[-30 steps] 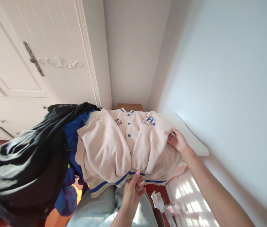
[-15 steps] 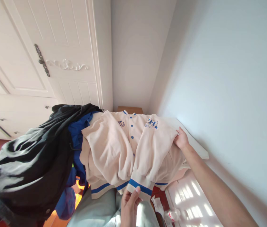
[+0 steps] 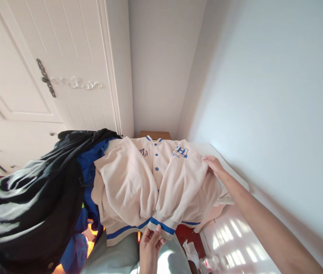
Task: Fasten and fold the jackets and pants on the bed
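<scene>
A cream jacket (image 3: 133,179) with blue buttons, blue-striped trim and blue lettering lies front up before me, both sleeves folded inward over its body. My left hand (image 3: 151,242) pinches the striped cuff of the right-side sleeve, near the hem and above my legs. At the outer edge of that same sleeve, my right hand (image 3: 213,166) grips the cloth between thumb and fingers, partly hidden by the fabric. The two sleeves meet near the middle, over the row of buttons.
Black clothing (image 3: 35,198) and a blue garment (image 3: 88,171) are heaped at the left. Behind stand a white wardrobe (image 3: 81,49) and a cardboard box (image 3: 155,135). A pale wall (image 3: 278,95) rises at the right. A plastic bottle (image 3: 210,262) lies low at the right.
My left hand has drawn the cuff slightly left, toward the jacket's middle. My right hand has shifted inward with the sleeve's edge. The whole view has also turned a little.
</scene>
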A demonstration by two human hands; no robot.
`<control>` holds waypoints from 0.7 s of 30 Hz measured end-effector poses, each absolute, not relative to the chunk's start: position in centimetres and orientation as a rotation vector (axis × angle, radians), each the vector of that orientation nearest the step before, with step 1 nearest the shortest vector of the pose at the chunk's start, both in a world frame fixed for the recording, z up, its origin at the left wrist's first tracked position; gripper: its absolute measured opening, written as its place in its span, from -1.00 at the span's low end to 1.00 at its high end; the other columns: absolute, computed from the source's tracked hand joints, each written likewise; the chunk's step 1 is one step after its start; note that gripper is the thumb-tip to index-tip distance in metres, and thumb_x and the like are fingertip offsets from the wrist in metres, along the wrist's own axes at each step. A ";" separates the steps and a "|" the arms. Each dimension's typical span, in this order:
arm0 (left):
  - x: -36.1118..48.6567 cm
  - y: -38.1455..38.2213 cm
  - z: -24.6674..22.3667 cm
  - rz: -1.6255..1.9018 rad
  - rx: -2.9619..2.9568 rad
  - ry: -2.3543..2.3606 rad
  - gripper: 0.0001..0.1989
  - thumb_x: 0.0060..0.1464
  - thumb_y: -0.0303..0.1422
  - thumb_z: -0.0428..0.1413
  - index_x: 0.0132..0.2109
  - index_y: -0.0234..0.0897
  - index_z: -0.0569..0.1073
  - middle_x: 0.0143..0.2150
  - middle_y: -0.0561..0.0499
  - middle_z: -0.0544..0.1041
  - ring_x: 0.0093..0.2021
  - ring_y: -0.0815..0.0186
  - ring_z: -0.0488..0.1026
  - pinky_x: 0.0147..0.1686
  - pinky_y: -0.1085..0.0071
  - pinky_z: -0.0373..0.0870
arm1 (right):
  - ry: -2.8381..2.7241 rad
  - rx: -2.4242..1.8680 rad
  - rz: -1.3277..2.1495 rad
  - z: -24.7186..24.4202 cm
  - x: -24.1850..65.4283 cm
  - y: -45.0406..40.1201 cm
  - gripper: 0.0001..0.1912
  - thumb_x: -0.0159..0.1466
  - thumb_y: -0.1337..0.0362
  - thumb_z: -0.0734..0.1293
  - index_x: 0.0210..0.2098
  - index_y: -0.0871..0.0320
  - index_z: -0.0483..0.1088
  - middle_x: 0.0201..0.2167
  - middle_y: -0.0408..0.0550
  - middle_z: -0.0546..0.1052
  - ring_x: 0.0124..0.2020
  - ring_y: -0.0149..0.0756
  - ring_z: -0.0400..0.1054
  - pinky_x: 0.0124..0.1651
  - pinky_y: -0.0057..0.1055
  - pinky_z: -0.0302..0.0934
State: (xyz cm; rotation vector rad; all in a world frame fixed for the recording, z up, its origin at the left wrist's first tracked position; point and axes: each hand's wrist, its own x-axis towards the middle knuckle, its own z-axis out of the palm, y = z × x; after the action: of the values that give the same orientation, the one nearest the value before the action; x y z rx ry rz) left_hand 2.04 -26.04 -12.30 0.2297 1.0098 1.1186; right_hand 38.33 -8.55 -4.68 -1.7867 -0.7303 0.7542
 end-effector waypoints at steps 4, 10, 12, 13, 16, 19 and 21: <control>1.2 -25.1 -13.0 1.034 0.323 1.122 -0.51 -0.45 -0.19 0.52 -0.44 -0.37 0.49 -0.48 0.00 0.48 -0.43 0.34 0.46 -0.47 0.50 0.37 | -0.935 -2.019 0.556 -3.1 38.0 -9.3 -0.65 0.09 0.27 0.41 -0.11 0.17 0.46 -0.03 0.16 0.50 0.14 0.10 0.31 0.10 -0.13 0.24; 0.0 -25.2 -13.5 1.029 0.353 1.284 -0.29 -0.31 -0.14 0.47 0.00 -0.31 0.46 0.02 -0.23 0.52 0.12 -0.02 0.46 -0.15 0.31 0.42 | -1.693 -2.256 -0.254 -1.3 33.9 -8.4 -0.57 0.36 0.11 0.21 0.13 0.18 0.34 0.27 0.30 0.26 0.23 0.16 0.21 0.22 0.14 0.05; 0.0 -25.3 -13.9 0.996 0.268 1.264 -0.28 -0.32 -0.12 0.47 0.01 -0.25 0.43 0.08 -0.25 0.50 0.20 -0.07 0.40 -0.13 0.26 0.42 | -1.860 -2.154 -0.314 -0.8 32.5 -6.4 -0.54 0.40 0.09 0.13 0.18 0.18 0.31 0.32 0.27 0.21 0.28 0.07 0.16 0.31 0.08 -0.04; 0.1 -25.4 -14.1 0.960 0.218 1.246 -0.28 -0.35 -0.11 0.48 -0.02 -0.21 0.43 0.07 -0.22 0.51 0.21 -0.07 0.39 -0.14 0.25 0.42 | -1.916 -2.104 -0.293 -0.6 31.8 -5.0 -0.52 0.42 0.08 0.10 0.21 0.18 0.29 0.35 0.25 0.18 0.32 0.03 0.11 0.34 0.03 -0.07; 0.7 -25.6 -15.1 0.847 0.091 1.158 -0.32 -0.47 -0.04 0.49 -0.15 -0.12 0.47 -0.06 -0.13 0.58 0.17 -0.09 0.43 -0.22 0.25 0.42 | -1.945 -2.106 -0.183 -0.5 30.5 -0.3 -0.43 0.43 0.06 0.06 0.32 0.21 0.16 0.43 0.22 0.02 0.43 -0.05 -0.12 0.39 -0.09 -0.19; 1.7 -25.9 -16.0 0.853 0.059 1.087 -0.38 -0.49 0.10 0.44 -0.25 -0.07 0.52 -0.13 -0.08 0.60 0.06 -0.10 0.50 -0.28 0.24 0.42 | -1.862 -2.262 -0.058 -1.6 30.2 3.5 -0.37 0.44 0.05 0.01 0.38 0.27 0.03 0.46 0.23 -0.09 0.46 0.00 -0.26 0.39 -0.03 -0.26; 2.2 -26.1 -16.3 0.898 0.072 1.068 -0.40 -0.49 0.12 0.42 -0.27 -0.04 0.53 -0.08 -0.06 0.60 -0.02 -0.07 0.53 -0.31 0.23 0.43 | -1.883 -2.308 0.057 -3.1 30.4 5.0 -0.39 0.44 0.03 0.01 0.34 0.25 0.12 0.42 0.23 0.06 0.43 0.00 -0.13 0.36 -0.05 -0.16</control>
State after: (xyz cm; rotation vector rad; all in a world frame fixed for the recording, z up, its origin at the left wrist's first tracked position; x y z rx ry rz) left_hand 2.17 -26.14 -16.33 0.0719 1.0677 0.8978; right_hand 30.44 5.03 -3.09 -2.3082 -1.8832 0.0569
